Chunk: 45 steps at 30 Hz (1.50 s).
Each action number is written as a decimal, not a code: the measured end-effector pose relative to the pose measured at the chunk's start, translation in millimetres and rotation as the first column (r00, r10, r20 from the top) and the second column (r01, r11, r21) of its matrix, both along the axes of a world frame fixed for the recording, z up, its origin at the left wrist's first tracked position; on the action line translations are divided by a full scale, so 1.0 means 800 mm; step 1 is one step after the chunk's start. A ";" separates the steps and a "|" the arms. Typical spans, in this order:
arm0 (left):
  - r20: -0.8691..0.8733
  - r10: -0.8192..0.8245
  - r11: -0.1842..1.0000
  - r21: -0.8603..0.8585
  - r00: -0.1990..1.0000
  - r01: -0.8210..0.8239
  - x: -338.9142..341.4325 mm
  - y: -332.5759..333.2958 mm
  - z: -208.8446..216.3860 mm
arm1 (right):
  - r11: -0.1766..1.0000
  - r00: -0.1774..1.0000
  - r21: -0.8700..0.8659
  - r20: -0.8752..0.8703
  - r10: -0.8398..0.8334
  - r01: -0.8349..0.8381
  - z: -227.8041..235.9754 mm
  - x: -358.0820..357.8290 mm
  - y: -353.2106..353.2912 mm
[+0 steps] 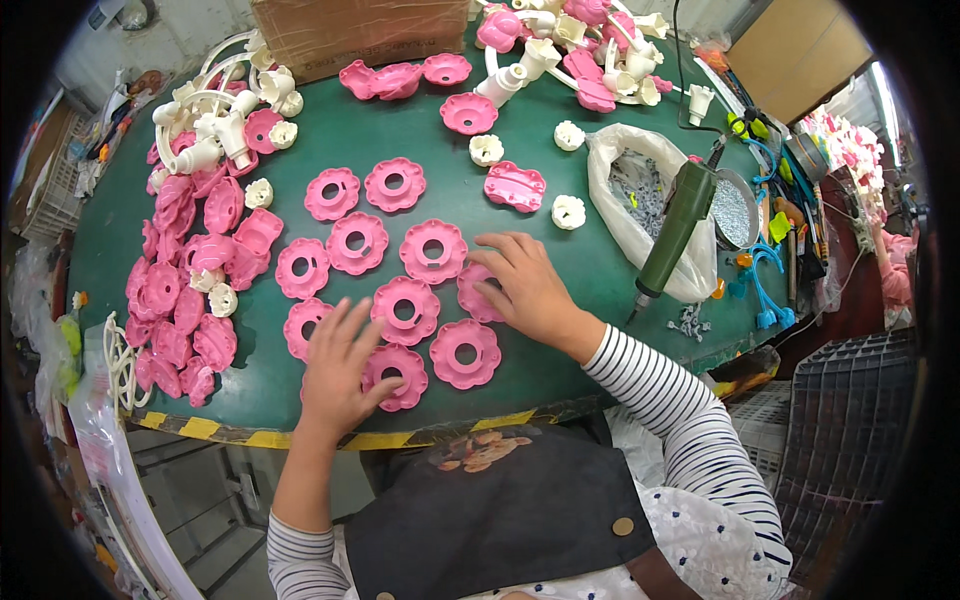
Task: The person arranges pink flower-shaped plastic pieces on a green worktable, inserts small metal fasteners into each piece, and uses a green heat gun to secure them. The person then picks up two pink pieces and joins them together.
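Splaying loosely over pink scalloped rings (413,378) near the bench's front edge (395,439), the left hand (340,377) and right hand (538,292) seem to grip none of these likely light, stiff, slick plastic pieces, best pinched at the rim.

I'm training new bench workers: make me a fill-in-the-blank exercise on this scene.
1. The flower-shaped discs beneath the left hand and right hand are coloured ____.
2. The corded power tool has a ____ body.
3. The white bag is on the person's ____ side.
4. Tape along the front edge of the table is black and ____.
Missing words: pink; green; right; yellow.
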<state>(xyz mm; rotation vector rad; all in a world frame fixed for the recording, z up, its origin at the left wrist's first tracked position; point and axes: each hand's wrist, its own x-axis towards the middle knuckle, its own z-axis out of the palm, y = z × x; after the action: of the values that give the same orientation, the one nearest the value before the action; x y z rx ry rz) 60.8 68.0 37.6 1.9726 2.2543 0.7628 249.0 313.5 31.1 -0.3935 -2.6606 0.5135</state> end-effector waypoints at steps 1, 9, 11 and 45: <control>-0.055 -0.045 0.999 -0.014 0.997 0.044 0.006 0.013 0.000 | 0.999 0.998 0.020 0.043 -0.051 0.050 0.001 0.007 -0.005; -0.098 -0.049 0.999 0.018 0.994 0.051 0.029 0.026 -0.017 | 0.987 0.999 -0.155 0.007 0.035 -0.034 -0.014 0.011 -0.027; -0.089 -0.039 0.999 0.026 0.995 0.042 0.033 0.022 -0.013 | 0.979 0.998 -0.194 0.007 0.066 -0.063 -0.014 0.005 -0.035; -0.049 0.137 0.984 0.123 0.989 -0.130 -0.029 0.091 -0.009 | 0.983 0.992 0.139 0.045 0.118 -0.123 -0.015 -0.103 0.032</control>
<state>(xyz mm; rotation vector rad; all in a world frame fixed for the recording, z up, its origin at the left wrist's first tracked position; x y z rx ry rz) 37.8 141.2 30.7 1.9317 2.4494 0.8858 166.3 338.8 19.3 -0.2025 -2.7482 0.3532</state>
